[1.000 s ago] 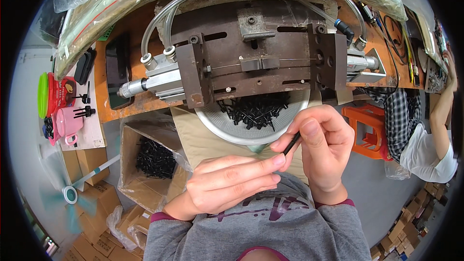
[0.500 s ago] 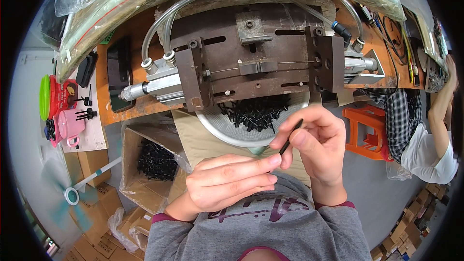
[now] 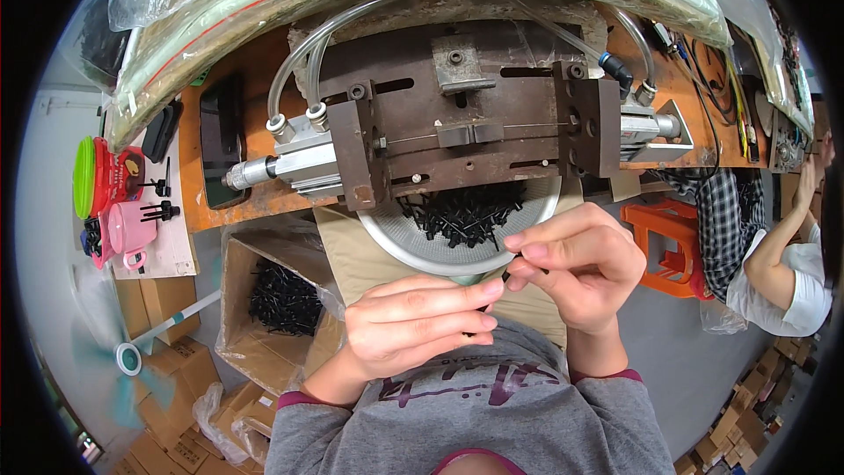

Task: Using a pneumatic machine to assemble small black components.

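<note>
My hands meet in front of my chest, just below a white mesh basket holding many thin black rod-like parts. My right hand pinches a small black rod between thumb and fingers; most of it is hidden behind the fingertips. My left hand lies with its fingers pressed together, palm toward me. Dark bits of a small black part show at its fingertips, too little to tell its shape. Beyond the basket stands a brown metal fixture with two small clamp blocks at its middle.
Silver air cylinders with clear hoses flank the fixture. A carton of black parts is at lower left, near a fan. A pink cup sits left. An orange stool and another person's arm are right.
The rod that stood out slanted from my right fingers is now mostly covered by them. My right hand has turned and shifted slightly right and the fingers have bunched closer. My left hand barely moved.
</note>
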`<state>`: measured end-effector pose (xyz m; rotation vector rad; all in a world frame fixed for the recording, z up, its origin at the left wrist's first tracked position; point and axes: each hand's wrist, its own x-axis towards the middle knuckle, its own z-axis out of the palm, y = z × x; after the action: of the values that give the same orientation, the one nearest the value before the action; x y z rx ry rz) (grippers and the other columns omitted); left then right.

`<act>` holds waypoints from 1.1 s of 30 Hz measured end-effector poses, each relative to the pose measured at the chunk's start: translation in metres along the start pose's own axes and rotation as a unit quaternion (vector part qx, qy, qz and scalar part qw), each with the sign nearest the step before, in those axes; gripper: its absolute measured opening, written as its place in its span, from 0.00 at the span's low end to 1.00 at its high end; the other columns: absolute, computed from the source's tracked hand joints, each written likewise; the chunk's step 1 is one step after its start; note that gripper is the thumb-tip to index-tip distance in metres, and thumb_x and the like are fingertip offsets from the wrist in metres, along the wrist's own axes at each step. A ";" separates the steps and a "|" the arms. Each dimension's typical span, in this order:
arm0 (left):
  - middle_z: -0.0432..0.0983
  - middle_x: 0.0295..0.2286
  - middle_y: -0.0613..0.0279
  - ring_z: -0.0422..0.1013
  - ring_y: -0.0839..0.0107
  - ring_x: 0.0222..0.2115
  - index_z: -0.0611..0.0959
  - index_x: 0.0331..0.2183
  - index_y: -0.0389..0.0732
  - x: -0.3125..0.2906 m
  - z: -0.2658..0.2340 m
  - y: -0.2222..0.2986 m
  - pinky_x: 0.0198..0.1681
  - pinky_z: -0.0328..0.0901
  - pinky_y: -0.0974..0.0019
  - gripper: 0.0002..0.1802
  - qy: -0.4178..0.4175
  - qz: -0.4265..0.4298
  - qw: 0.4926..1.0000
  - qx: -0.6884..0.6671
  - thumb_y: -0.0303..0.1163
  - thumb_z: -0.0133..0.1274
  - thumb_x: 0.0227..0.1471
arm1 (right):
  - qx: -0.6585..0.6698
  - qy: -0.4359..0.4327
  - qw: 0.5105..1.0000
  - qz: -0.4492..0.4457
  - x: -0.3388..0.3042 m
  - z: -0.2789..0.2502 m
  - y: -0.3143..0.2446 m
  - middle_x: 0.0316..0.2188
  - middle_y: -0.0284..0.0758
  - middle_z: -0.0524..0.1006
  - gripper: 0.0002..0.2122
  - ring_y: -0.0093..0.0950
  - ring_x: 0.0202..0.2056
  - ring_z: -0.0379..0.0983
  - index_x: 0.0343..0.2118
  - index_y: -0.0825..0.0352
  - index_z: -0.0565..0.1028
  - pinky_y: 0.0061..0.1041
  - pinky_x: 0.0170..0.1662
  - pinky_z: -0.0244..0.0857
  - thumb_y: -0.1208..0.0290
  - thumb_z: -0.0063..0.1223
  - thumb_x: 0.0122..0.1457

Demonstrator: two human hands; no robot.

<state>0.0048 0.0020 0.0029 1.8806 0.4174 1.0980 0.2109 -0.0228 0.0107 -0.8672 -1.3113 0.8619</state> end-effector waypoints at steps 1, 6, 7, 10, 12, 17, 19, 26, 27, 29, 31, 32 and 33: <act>0.80 0.38 0.48 0.79 0.64 0.31 0.85 0.32 0.33 0.000 0.000 0.000 0.32 0.75 0.69 0.18 0.003 0.002 1.000 0.001 0.25 0.70 0.33 | -0.022 -0.013 1.000 -0.017 0.000 -0.001 0.001 0.34 0.48 0.79 0.09 0.27 0.28 0.79 0.32 0.77 0.76 0.21 0.29 0.74 0.90 0.61 0.47; 0.79 0.41 0.48 0.78 0.63 0.33 0.85 0.33 0.32 -0.003 0.002 0.000 0.35 0.75 0.66 0.17 0.008 -0.012 1.000 -0.025 0.21 0.67 0.34 | 0.191 0.044 0.968 0.157 0.004 0.003 -0.003 0.32 0.45 0.78 0.06 0.25 0.27 0.78 0.32 0.76 0.75 0.20 0.28 0.73 0.89 0.57 0.51; 0.79 0.41 0.48 0.78 0.63 0.33 0.85 0.33 0.32 -0.003 0.002 0.001 0.35 0.75 0.66 0.17 0.008 -0.015 1.000 -0.022 0.21 0.67 0.34 | 0.235 0.050 0.953 0.184 0.003 0.002 -0.004 0.31 0.44 0.78 0.05 0.25 0.27 0.78 0.32 0.77 0.75 0.19 0.28 0.73 0.89 0.57 0.52; 0.79 0.41 0.48 0.78 0.63 0.33 0.85 0.33 0.32 -0.003 0.001 0.002 0.35 0.75 0.66 0.17 0.004 -0.015 1.000 -0.008 0.21 0.67 0.34 | 0.166 0.043 0.974 0.149 0.004 0.004 -0.007 0.29 0.42 0.78 0.05 0.23 0.25 0.77 0.34 0.76 0.75 0.18 0.27 0.72 0.88 0.55 0.54; 0.80 0.39 0.49 0.78 0.64 0.32 0.85 0.32 0.32 -0.003 0.001 0.000 0.33 0.75 0.68 0.17 0.004 -0.002 1.000 0.014 0.24 0.69 0.33 | 0.166 0.047 0.968 0.183 0.006 0.005 -0.008 0.29 0.41 0.78 0.05 0.22 0.24 0.76 0.34 0.76 0.75 0.17 0.27 0.72 0.87 0.55 0.55; 0.80 0.38 0.49 0.79 0.65 0.31 0.85 0.31 0.33 -0.001 0.002 0.000 0.32 0.76 0.68 0.18 0.005 0.011 0.999 0.044 0.26 0.70 0.33 | 0.221 0.053 0.934 0.276 0.006 0.002 -0.006 0.29 0.40 0.80 0.04 0.19 0.24 0.76 0.36 0.76 0.76 0.15 0.26 0.70 0.84 0.54 0.57; 0.80 0.38 0.49 0.79 0.64 0.31 0.85 0.31 0.33 0.002 0.002 0.001 0.32 0.76 0.68 0.18 -0.002 0.009 0.998 0.056 0.25 0.70 0.33 | 0.217 0.050 0.942 0.250 0.002 0.003 -0.003 0.30 0.41 0.80 0.05 0.19 0.23 0.75 0.36 0.75 0.76 0.15 0.25 0.70 0.84 0.54 0.57; 0.80 0.39 0.49 0.79 0.64 0.31 0.85 0.32 0.33 0.005 0.005 0.002 0.33 0.76 0.68 0.18 0.001 0.008 0.996 0.092 0.25 0.70 0.32 | 0.238 0.057 0.935 0.257 0.002 0.006 -0.001 0.30 0.40 0.80 0.04 0.19 0.23 0.75 0.35 0.75 0.76 0.16 0.25 0.70 0.85 0.54 0.57; 0.80 0.39 0.49 0.79 0.64 0.32 0.85 0.32 0.33 0.006 0.005 0.002 0.33 0.75 0.68 0.19 0.002 0.010 0.995 0.097 0.26 0.70 0.32 | 0.239 0.054 0.935 0.256 0.002 0.006 -0.001 0.30 0.40 0.80 0.05 0.19 0.23 0.75 0.36 0.75 0.76 0.15 0.25 0.70 0.85 0.55 0.57; 0.80 0.39 0.50 0.79 0.63 0.32 0.85 0.32 0.34 0.007 0.005 0.002 0.33 0.75 0.68 0.19 0.006 0.008 0.994 0.111 0.26 0.70 0.32 | 0.240 0.047 0.936 0.252 0.001 0.006 0.001 0.31 0.40 0.80 0.06 0.19 0.24 0.75 0.37 0.75 0.76 0.15 0.27 0.70 0.84 0.56 0.56; 0.80 0.39 0.50 0.78 0.63 0.32 0.85 0.31 0.34 0.010 0.005 0.004 0.33 0.74 0.67 0.18 0.011 -0.002 0.992 0.128 0.27 0.70 0.32 | 0.191 0.046 0.952 0.236 -0.001 0.009 0.003 0.32 0.40 0.80 0.09 0.19 0.25 0.75 0.39 0.75 0.76 0.15 0.28 0.70 0.84 0.59 0.54; 0.80 0.39 0.50 0.78 0.62 0.33 0.85 0.31 0.34 0.012 0.005 0.004 0.33 0.74 0.66 0.18 0.022 0.007 0.984 0.179 0.27 0.70 0.32 | 0.166 0.045 0.959 0.227 -0.001 0.010 0.004 0.32 0.40 0.80 0.11 0.19 0.25 0.76 0.40 0.75 0.76 0.15 0.28 0.70 0.84 0.60 0.53; 0.80 0.40 0.50 0.77 0.62 0.33 0.85 0.31 0.34 0.016 0.005 0.004 0.34 0.73 0.66 0.18 0.033 0.016 0.972 0.232 0.27 0.69 0.31 | 0.098 0.050 0.971 0.210 -0.002 0.011 0.003 0.32 0.40 0.80 0.12 0.19 0.26 0.76 0.41 0.75 0.76 0.15 0.28 0.69 0.83 0.61 0.52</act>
<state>0.0175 0.0079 0.0132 2.2643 0.7363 1.1576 0.1994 -0.0226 0.0080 -1.0346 -0.9479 1.2395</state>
